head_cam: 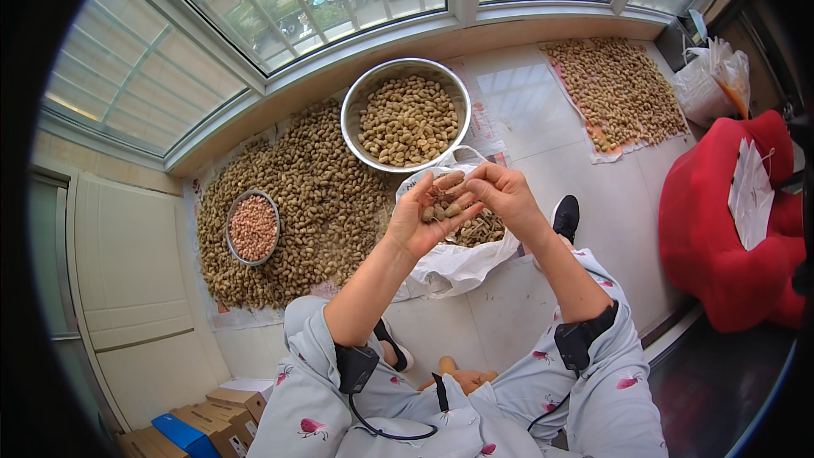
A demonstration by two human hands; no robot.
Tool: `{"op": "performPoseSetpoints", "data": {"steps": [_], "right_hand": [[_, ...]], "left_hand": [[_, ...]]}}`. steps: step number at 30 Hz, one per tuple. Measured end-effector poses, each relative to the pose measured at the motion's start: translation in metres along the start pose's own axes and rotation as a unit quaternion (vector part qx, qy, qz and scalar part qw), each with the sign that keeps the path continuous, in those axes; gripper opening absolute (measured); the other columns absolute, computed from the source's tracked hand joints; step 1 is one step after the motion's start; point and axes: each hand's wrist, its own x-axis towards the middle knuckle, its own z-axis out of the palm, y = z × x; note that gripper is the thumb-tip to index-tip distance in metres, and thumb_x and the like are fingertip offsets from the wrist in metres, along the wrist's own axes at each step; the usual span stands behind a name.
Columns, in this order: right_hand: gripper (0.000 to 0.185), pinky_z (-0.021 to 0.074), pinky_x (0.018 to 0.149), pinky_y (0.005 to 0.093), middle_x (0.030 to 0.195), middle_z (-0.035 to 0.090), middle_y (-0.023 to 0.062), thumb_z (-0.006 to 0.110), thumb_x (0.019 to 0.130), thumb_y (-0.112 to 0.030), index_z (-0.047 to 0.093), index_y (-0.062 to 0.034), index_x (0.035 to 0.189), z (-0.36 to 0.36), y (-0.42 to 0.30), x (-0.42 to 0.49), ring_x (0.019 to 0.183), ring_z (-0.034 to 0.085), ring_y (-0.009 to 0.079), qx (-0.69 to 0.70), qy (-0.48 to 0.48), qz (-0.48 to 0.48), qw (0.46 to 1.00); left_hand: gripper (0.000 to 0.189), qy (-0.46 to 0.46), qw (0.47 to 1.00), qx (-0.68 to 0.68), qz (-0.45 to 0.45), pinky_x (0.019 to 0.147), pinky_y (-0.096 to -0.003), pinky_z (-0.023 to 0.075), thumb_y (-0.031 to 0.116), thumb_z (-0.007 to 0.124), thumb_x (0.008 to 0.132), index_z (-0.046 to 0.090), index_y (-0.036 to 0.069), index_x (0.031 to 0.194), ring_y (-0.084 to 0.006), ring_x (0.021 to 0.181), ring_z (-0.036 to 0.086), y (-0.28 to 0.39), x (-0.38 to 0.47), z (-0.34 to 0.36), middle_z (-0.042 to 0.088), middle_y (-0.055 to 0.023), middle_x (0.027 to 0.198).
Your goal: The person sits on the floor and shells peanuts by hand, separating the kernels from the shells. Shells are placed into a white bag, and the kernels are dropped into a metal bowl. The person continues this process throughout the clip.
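My left hand point(416, 219) is palm up, with several unshelled peanuts point(442, 210) lying in its palm and fingers. My right hand point(502, 194) meets its fingertips from the right, thumb and index finger pinched together; what they pinch is too small to tell. Below both hands stands a white plastic bag point(455, 267) with dry brown debris point(477, 229) in it. Just beyond, a large steel basin point(407, 170) holds unshelled peanuts point(410, 121). To the left, a small metal bowl of shelled pink peanuts point(253, 228) rests on a wide heap of unshelled peanuts point(318, 203).
More unshelled peanuts point(613, 89) lie on a sheet at the back right. A red padded seat point(718, 222) with a white bag point(750, 197) is on the right. Cardboard boxes point(216, 420) stand at the lower left. Barred windows point(305, 6) line the far wall.
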Motion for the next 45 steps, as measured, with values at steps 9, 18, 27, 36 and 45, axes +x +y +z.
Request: {"op": "performPoseSetpoints", "data": {"steps": [9, 18, 27, 36, 45], "right_hand": [[0.011, 0.0492, 0.058, 0.0324, 0.074, 0.065, 0.0109, 0.057, 0.085, -0.013, 0.062, -0.0065, 0.093, 0.010, 0.006, -0.010, 0.063, 0.063, 0.0254, -0.480, -0.036, -0.146, 0.864], [0.020, 0.0509, 0.065, 0.0281, 0.080, 0.068, 0.0120, 0.057, 0.087, -0.012, 0.064, 0.0010, 0.101, 0.006, 0.008, 0.000, 0.071, 0.066, 0.0173, -0.185, 0.014, -0.027, 0.982], [0.015, 0.0497, 0.057, 0.0260, 0.069, 0.067, 0.0100, 0.061, 0.084, -0.011, 0.064, 0.0011, 0.092, 0.012, 0.003, -0.005, 0.063, 0.066, 0.0159, -0.239, 0.035, -0.056, 0.969], [0.010, 0.0488, 0.053, 0.0245, 0.064, 0.066, 0.0085, 0.060, 0.084, -0.009, 0.064, 0.0011, 0.084, 0.015, 0.004, -0.005, 0.059, 0.066, 0.0123, -0.184, 0.035, -0.061, 0.980], [0.013, 0.0476, 0.054, 0.0335, 0.066, 0.065, 0.0093, 0.062, 0.083, -0.018, 0.064, -0.0048, 0.083, 0.017, 0.005, -0.003, 0.058, 0.064, 0.0234, -0.319, 0.059, -0.104, 0.940]], "left_hand": [[0.049, -0.045, 0.999, -0.004, 0.027, 0.097, -0.0438, 0.0467, 0.034, 0.038, 0.098, 0.047, -0.009, 0.118, -0.0303, 0.110, 0.054, -0.002, 0.003, -0.004, 0.054, -0.0188, 0.113], [0.021, 0.028, 0.999, 0.034, -0.021, 0.063, -0.0247, 0.0528, 0.019, 0.062, 0.089, 0.056, 0.001, 0.099, -0.0140, 0.076, 0.057, 0.000, 0.005, -0.014, 0.057, -0.0066, 0.088], [0.024, 0.068, 0.991, 0.119, -0.002, 0.055, -0.0198, 0.0481, 0.027, 0.064, 0.088, 0.057, 0.003, 0.088, -0.0093, 0.065, 0.052, -0.005, 0.005, -0.009, 0.055, -0.0020, 0.076], [0.026, 0.051, 0.988, 0.141, -0.026, 0.053, -0.0197, 0.0480, 0.028, 0.064, 0.088, 0.058, 0.004, 0.084, -0.0087, 0.062, 0.051, -0.007, 0.003, -0.007, 0.053, -0.0007, 0.072], [0.033, 0.094, 0.987, 0.133, -0.006, 0.051, -0.0199, 0.0452, 0.035, 0.065, 0.086, 0.059, 0.003, 0.085, -0.0092, 0.062, 0.050, -0.003, 0.000, -0.001, 0.054, -0.0022, 0.074]]}}
